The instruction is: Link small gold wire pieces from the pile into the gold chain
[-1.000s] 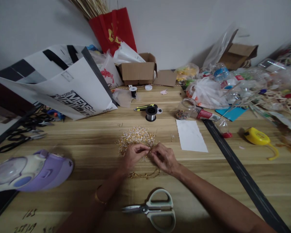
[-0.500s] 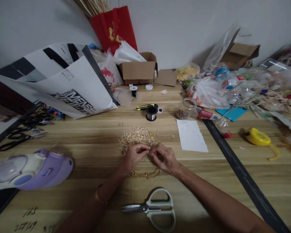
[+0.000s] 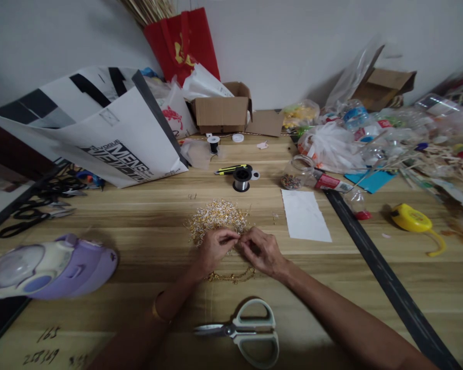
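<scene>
My left hand [image 3: 217,248] and my right hand [image 3: 263,250] meet fingertip to fingertip, both pinched closed. Whatever sits between the fingers is too small to make out. Just beyond them lies a pile of tiny gold and silver beaded pieces [image 3: 218,216], its near edge partly hidden by my left hand. Below the hands a gold chain [image 3: 233,278] with small charms rests on the wooden table [image 3: 146,288]. Closer to me are scissors [image 3: 250,330] with pale handles, blades pointing left. A thin clear thread seems to run down near my left wrist.
A wire spool [image 3: 241,180] and a yellow-black utility knife [image 3: 231,169] lie behind the pile. To the right are a white paper [image 3: 306,216], a jar of beads [image 3: 296,173] and a yellow tape measure [image 3: 411,218]. A purple bottle [image 3: 75,270] and several pliers [image 3: 38,211] occupy the left.
The view has shifted very slightly. Both hands keep the same pinched pose at the same spot, and nothing on the table has visibly moved.
</scene>
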{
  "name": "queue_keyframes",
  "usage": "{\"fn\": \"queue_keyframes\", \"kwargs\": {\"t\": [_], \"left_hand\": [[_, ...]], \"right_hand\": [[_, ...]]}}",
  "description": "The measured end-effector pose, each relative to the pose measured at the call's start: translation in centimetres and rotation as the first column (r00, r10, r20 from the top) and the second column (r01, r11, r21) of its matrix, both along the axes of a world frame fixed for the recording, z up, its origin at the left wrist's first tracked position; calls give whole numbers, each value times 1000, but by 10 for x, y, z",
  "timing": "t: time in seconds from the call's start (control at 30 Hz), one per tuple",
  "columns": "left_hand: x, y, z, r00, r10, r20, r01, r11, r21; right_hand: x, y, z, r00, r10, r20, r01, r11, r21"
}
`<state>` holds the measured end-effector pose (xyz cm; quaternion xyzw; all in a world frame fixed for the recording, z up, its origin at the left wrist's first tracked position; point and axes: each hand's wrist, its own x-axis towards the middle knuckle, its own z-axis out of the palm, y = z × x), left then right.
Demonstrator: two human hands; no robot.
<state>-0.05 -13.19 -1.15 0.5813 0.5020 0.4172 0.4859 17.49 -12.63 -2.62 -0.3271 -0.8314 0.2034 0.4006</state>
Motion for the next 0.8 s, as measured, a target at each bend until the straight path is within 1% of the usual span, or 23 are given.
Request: {"fn": "queue_keyframes", "kwargs": {"t": [0.23, 0.53, 0.8], "left_hand": [[0, -1, 2, 1000, -5, -26, 6, 1000, 14], [1, -1, -1, 1000, -9, -12, 9, 1000, 8], [-1, 1, -1, 996, -3, -85, 11, 996, 93]], "right_hand": [[-1, 0, 1, 1000, -7, -5, 7, 1000, 2], [-1, 1, -2, 1000, -16, -3, 16, 1000, 3], [-1, 2, -3, 999, -31, -18, 32, 999, 13]]}}
